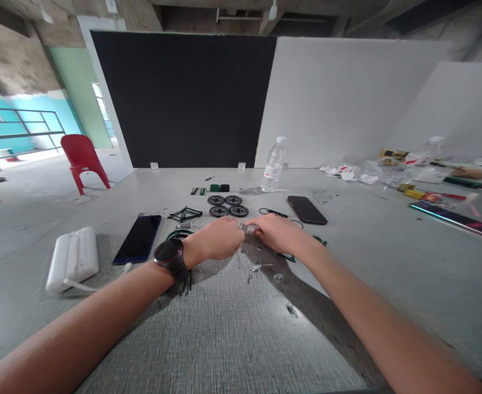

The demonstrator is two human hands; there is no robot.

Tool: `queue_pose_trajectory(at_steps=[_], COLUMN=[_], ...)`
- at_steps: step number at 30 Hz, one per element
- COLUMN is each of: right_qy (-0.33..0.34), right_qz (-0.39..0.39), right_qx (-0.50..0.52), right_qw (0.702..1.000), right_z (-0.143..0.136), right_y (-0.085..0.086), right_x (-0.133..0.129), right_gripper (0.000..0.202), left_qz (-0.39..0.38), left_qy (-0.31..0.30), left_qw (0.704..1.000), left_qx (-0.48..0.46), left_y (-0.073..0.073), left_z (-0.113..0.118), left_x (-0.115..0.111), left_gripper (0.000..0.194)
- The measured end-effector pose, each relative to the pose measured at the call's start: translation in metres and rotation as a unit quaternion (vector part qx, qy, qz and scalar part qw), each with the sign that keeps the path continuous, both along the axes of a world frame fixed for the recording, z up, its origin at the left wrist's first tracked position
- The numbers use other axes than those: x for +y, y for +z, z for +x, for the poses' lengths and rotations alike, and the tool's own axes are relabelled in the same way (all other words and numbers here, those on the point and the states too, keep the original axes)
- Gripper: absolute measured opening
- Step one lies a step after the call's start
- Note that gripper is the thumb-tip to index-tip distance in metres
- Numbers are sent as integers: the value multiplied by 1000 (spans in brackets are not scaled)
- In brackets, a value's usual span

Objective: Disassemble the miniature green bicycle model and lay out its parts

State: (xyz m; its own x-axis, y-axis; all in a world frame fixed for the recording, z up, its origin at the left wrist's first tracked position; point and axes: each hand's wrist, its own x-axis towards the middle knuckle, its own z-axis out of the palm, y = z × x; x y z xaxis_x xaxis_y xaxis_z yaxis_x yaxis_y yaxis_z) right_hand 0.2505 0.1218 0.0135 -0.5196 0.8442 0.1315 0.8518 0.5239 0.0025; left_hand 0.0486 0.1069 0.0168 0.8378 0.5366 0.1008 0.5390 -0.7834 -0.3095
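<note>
Both hands meet low over the middle of the table. My left hand point(225, 239), with a black watch point(170, 257) at its wrist, has its fingers curled down. My right hand point(277, 232) is partly closed, its index finger reaching toward the left. Between the fingertips shows a small clear or silvery piece point(244, 227), too small to name. Just beyond the hands lie several black spoked toy wheels point(228, 206). A dark green bicycle frame point(185, 214) rests left of them. Nearer me lie small metal parts point(257, 268) and a clear disc point(278, 278). Green curved parts point(179, 234) are partly hidden by my left hand.
To the left are a dark phone point(138, 239) and a white power bank point(72, 258) with a cable. A second phone point(307, 210) and a water bottle point(273, 165) stand to the right and back. Wrappers point(349, 172) and a glowing-edged phone point(456, 219) lie far right.
</note>
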Motion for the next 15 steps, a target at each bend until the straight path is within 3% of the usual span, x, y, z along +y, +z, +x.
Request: queue_pose_trajectory(at_steps=[7, 11, 13, 15], right_qy=[-9, -34, -50, -51], right_qz=[9, 31, 38, 8], right_qx=[31, 82, 113, 145], right_qw=[999, 996, 992, 988], right_z=[7, 11, 9, 6], right_y=[4, 29, 45, 53], right_x=[2, -1, -20, -58], right_gripper=[37, 28, 32, 40], left_qz=[4, 6, 6, 5], left_qy=[4, 10, 13, 13], left_qw=[1000, 1000, 1000, 1000], left_qx=[-3, -12, -16, -16], left_y=[1, 5, 6, 6], left_z=[-1, -1, -1, -1], left_x=[-3, -8, -9, -10], left_gripper=[34, 34, 32, 30])
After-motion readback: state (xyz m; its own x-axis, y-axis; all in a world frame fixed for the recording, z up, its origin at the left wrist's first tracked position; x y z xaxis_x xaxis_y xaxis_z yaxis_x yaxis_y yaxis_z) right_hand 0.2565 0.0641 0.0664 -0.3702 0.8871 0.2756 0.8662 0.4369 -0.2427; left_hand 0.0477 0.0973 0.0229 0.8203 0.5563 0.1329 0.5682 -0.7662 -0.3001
